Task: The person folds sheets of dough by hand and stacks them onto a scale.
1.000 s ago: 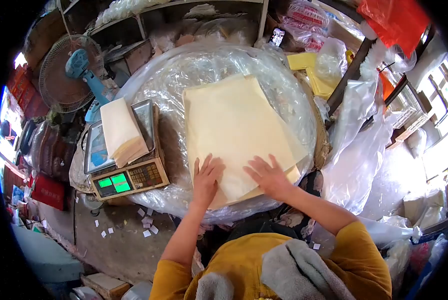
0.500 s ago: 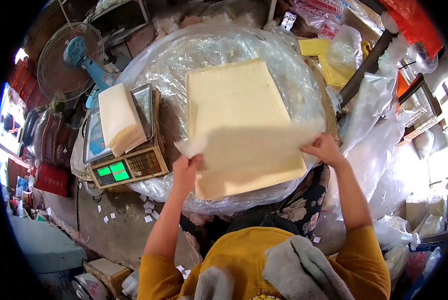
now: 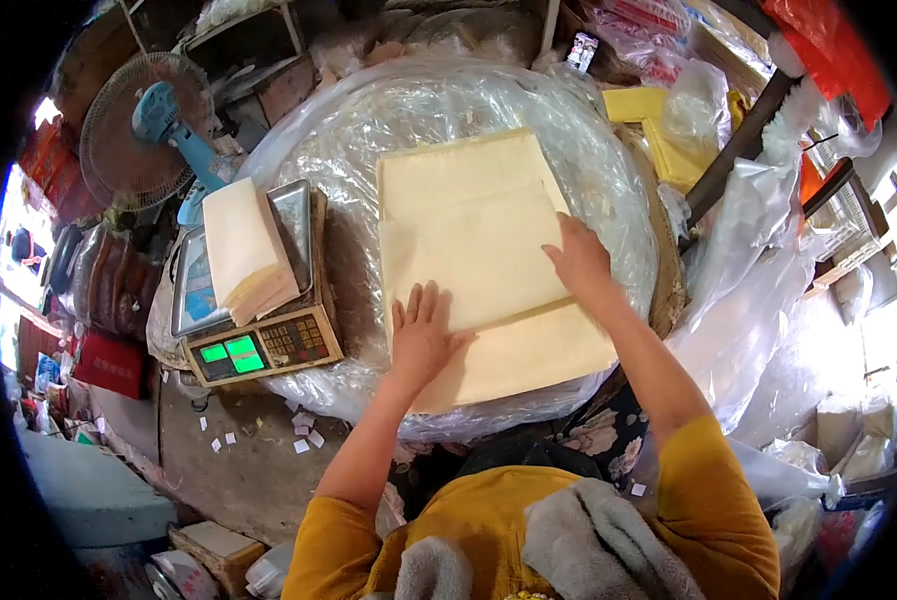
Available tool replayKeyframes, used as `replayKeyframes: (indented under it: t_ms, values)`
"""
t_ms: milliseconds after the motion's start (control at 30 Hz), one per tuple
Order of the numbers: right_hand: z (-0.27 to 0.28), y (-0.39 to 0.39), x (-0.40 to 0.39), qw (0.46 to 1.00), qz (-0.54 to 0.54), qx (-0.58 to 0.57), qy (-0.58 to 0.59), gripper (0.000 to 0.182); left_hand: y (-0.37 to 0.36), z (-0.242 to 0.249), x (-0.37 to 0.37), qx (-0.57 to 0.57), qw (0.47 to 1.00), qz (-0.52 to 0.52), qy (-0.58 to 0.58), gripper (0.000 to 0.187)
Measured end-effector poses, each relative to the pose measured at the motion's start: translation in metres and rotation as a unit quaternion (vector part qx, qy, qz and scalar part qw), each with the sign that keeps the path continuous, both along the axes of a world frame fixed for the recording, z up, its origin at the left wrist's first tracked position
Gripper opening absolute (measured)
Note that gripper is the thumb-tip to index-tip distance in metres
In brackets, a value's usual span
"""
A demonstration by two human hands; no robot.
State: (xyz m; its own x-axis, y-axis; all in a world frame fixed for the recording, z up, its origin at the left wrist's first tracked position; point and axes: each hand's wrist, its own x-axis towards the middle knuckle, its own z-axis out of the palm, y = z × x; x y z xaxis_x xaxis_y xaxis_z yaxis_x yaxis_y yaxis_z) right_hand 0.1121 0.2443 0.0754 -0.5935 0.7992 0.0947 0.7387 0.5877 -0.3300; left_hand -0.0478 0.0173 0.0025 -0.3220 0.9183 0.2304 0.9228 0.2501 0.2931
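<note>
Both hands lie flat on the stack of pale sheets (image 3: 473, 265), centre of the frame. The left hand (image 3: 423, 335) rests palm down with fingers spread on the lower left part of the top sheet; nothing is pinched in it. The right hand (image 3: 580, 262) lies open on the sheet's right edge, fingers pointing up the frame, pressing, not grasping. So neither grip is closed on anything.

The top sheet (image 3: 468, 255) lies down on the stack but sits a little higher than the sheets beneath, so a strip of the lower sheets shows along the near edge. It looks laid, with the squaring-up to the pile not finished, as far as I can judge.

The stack sits on a round bench (image 3: 368, 120) wrapped in crinkled clear plastic.

To the left, just beside the stack, a weighing scale (image 3: 263, 350) with a lit green display carries a smaller pile of sheets (image 3: 240, 250) on its pan. That portion looks already counted off or weighed; the big stack is well thicker, so plenty appears left to go through.

Upper left: a blue fan (image 3: 148, 120). Upper right: yellow packets (image 3: 658, 130) and clear bags. Paper scraps (image 3: 303, 435) litter the floor, lower left.
</note>
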Motion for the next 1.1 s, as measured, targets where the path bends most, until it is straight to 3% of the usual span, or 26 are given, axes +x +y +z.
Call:
replayKeyframes:
  t_ms: [67,167,267,333,467,500,567,600,633,667,700,733,767,867,900,967,1033,1067,1100]
  values:
    - [-0.021,-0.015,0.007,0.982,0.111,0.150,0.008,0.052,-0.001,-0.004,-0.002,0.014,1.000,-0.006,0.020,0.072]
    - [-0.072,-0.034,0.019,0.975,0.165,0.138,-0.049,0.046,-0.004,-0.009,-0.004,0.021,0.998,-0.020,0.048,0.068]
    - [-0.058,-0.035,0.018,0.983,0.165,0.068,-0.048,0.046,-0.018,0.006,-0.024,-0.012,0.995,-0.092,0.027,0.056]
    - [-0.042,-0.041,0.014,0.983,0.149,0.034,-0.104,0.049,-0.031,0.017,-0.043,-0.045,0.997,-0.068,-0.003,0.049]
    - [0.011,-0.100,-0.018,0.959,0.279,-0.040,-0.006,0.056,-0.034,0.058,-0.028,-0.022,0.997,-0.071,-0.038,0.040]
    - [0.015,-0.110,-0.025,0.949,0.310,-0.060,0.013,0.059,-0.032,0.064,-0.022,0.061,0.995,-0.074,-0.011,0.042]
    - [0.011,-0.105,-0.027,0.946,0.317,0.016,0.063,0.059,-0.024,0.076,-0.013,0.227,0.970,-0.077,0.044,0.046]
    - [0.020,-0.103,-0.025,0.943,0.311,0.033,0.109,0.059,-0.022,0.084,-0.009,0.297,0.955,0.009,0.010,0.058]
    - [0.032,-0.102,-0.022,0.938,0.306,0.050,0.154,0.058,-0.016,0.069,-0.014,0.378,0.909,0.078,-0.156,0.069]
    - [0.047,-0.099,-0.011,0.890,0.367,0.079,0.260,0.051,-0.017,0.057,-0.021,0.384,0.876,0.132,-0.259,0.073]
    - [0.050,-0.098,0.001,0.890,0.375,0.109,0.234,0.050,-0.020,0.044,-0.028,0.384,0.830,0.185,-0.361,0.078]
    - [0.051,-0.098,0.014,0.889,0.382,0.140,0.209,0.048,-0.023,0.027,-0.034,0.408,0.802,0.125,-0.418,0.079]
    - [0.050,-0.097,0.027,0.886,0.391,0.170,0.182,0.047,-0.027,0.013,-0.035,0.361,0.852,0.097,-0.366,0.076]
    - [-0.017,-0.079,0.064,0.903,0.382,0.024,0.194,0.044,-0.048,-0.005,-0.032,0.210,0.945,-0.013,-0.251,0.064]
    - [-0.031,-0.072,0.077,0.914,0.361,-0.090,0.162,0.048,-0.057,-0.016,-0.033,0.164,0.960,-0.060,-0.220,0.061]
    - [-0.031,-0.058,0.084,0.890,0.351,-0.198,0.214,0.041,-0.063,-0.024,-0.051,0.063,0.950,-0.238,-0.190,0.039]
    - [-0.034,-0.053,0.073,0.901,0.045,-0.402,0.156,0.033,-0.054,0.000,-0.039,-0.019,0.911,-0.024,-0.412,0.046]
    - [-0.026,-0.051,0.069,0.921,0.037,-0.362,0.140,0.034,-0.049,0.014,-0.031,-0.057,0.857,0.083,-0.506,0.050]
    - [-0.025,-0.050,0.062,0.934,0.024,-0.336,0.117,0.035,-0.043,0.021,-0.026,-0.031,0.877,0.123,-0.464,0.053]
